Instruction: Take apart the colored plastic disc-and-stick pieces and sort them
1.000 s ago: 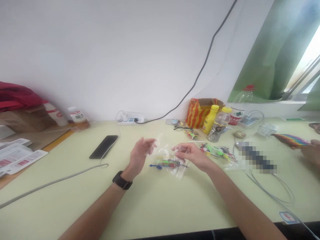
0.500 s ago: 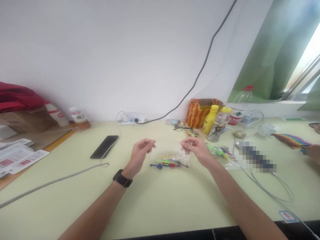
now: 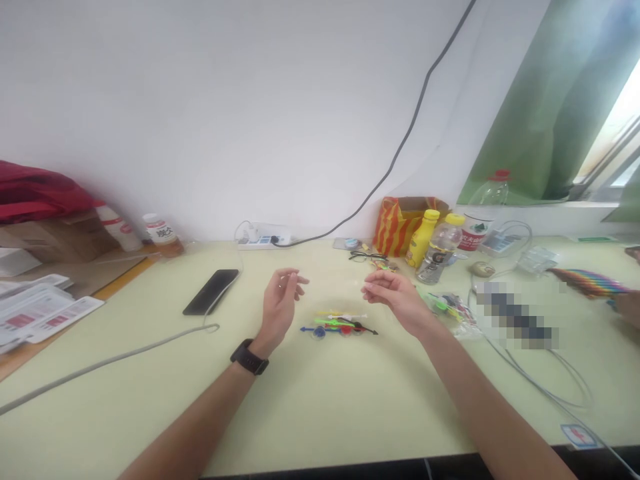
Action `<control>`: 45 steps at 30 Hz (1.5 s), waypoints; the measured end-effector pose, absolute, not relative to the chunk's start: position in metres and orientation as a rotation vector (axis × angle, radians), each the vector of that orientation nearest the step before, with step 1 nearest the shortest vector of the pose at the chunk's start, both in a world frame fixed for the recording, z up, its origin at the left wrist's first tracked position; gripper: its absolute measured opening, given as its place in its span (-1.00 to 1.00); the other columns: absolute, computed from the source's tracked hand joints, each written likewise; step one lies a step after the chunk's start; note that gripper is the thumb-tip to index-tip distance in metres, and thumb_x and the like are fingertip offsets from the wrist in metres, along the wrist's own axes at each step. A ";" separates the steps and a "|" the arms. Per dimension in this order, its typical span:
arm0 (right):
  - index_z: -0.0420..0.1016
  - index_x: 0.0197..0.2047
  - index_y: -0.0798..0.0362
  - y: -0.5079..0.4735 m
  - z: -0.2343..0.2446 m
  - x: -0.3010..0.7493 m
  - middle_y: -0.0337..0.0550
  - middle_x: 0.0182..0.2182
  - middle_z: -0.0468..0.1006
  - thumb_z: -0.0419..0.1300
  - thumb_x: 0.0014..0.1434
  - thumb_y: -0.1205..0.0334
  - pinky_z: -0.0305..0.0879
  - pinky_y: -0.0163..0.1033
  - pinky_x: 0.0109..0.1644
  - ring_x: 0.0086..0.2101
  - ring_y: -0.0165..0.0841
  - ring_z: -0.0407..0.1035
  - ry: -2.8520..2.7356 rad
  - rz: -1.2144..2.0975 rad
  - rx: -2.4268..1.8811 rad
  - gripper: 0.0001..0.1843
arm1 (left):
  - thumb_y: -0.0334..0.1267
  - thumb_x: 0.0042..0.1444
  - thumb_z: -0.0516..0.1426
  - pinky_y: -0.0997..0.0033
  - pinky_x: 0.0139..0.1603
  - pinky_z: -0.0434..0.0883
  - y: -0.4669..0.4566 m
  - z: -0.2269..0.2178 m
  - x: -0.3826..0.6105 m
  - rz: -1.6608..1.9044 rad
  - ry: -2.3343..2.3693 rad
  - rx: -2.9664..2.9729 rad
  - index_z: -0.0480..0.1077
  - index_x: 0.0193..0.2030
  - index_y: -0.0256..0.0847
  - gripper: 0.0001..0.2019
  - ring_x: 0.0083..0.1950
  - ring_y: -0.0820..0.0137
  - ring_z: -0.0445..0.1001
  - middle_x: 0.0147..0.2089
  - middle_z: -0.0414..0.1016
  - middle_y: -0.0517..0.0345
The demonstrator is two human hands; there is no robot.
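My left hand (image 3: 280,303), with a black watch on its wrist, and my right hand (image 3: 395,297) hover side by side just above the pale yellow table (image 3: 320,400). Both have thumb and fingers pinched. A thin clear plastic bag (image 3: 333,293), barely visible, seems stretched between them. Right below, a small heap of colourful plastic sticks and discs (image 3: 340,325) lies on the table, blue, green, red and black among them.
A black phone (image 3: 211,291) and a grey cable (image 3: 100,367) lie to the left. A power strip (image 3: 263,237), glasses (image 3: 367,257), bottles (image 3: 420,239) and a striped bag (image 3: 400,223) stand behind. Another packet of coloured pieces (image 3: 450,308) lies right. Another person's hand (image 3: 627,310) holds a rainbow item (image 3: 590,280).
Both hands rose and drew the clear bag taut, then upward. The coloured pieces, earlier inside the crumpled bag, now show plainly on the table below the hands.
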State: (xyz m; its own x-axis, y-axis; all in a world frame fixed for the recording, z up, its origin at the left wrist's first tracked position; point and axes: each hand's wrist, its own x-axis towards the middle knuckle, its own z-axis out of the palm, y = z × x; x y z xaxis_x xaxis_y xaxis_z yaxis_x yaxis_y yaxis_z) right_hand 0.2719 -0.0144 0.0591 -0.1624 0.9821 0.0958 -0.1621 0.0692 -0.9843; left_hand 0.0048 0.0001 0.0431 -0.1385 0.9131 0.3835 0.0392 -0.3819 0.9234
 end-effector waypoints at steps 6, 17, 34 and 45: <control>0.51 -0.16 -0.03 -0.023 0.067 0.266 -0.06 -0.08 0.67 0.45 0.08 -0.11 0.39 0.02 0.20 0.01 -0.18 0.54 -1.308 1.432 -0.835 -0.59 | 0.02 0.40 0.05 0.33 -0.09 0.37 -0.007 0.044 0.009 1.555 1.066 1.474 0.28 -0.09 -0.11 -0.76 -0.14 0.35 0.51 -0.06 0.60 0.05; 0.55 -0.12 -0.02 -0.029 0.071 0.261 -0.03 -0.11 0.69 0.34 0.22 -0.10 0.43 0.02 0.13 -0.07 -0.19 0.56 -1.436 1.260 -0.838 -0.66 | -0.03 0.38 0.09 0.32 -0.03 0.40 -0.006 0.042 0.008 1.523 0.902 1.333 0.29 -0.10 -0.11 -0.79 -0.09 0.33 0.52 -0.07 0.58 0.05; 0.50 -0.06 0.01 -0.019 0.057 0.257 -0.19 -0.33 0.58 0.45 0.10 0.05 0.44 -0.19 -0.31 -0.42 -0.37 0.46 -1.234 1.134 -0.823 -0.61 | 0.02 0.26 0.23 0.53 -0.59 0.26 -0.012 0.052 0.012 1.491 1.057 1.262 0.41 0.01 -0.17 -0.66 -0.53 0.49 0.34 -0.43 0.44 0.22; 0.35 0.05 -0.08 -0.017 0.050 0.257 -0.19 -0.14 0.50 0.36 0.15 0.20 0.49 -0.14 -0.24 -0.36 -0.37 0.48 -1.332 1.043 -0.809 -0.57 | 0.01 0.09 0.37 0.58 -0.59 0.24 -0.010 0.053 0.009 1.356 1.052 1.129 0.39 0.20 -0.21 -0.40 -0.51 0.56 0.33 -0.29 0.51 0.13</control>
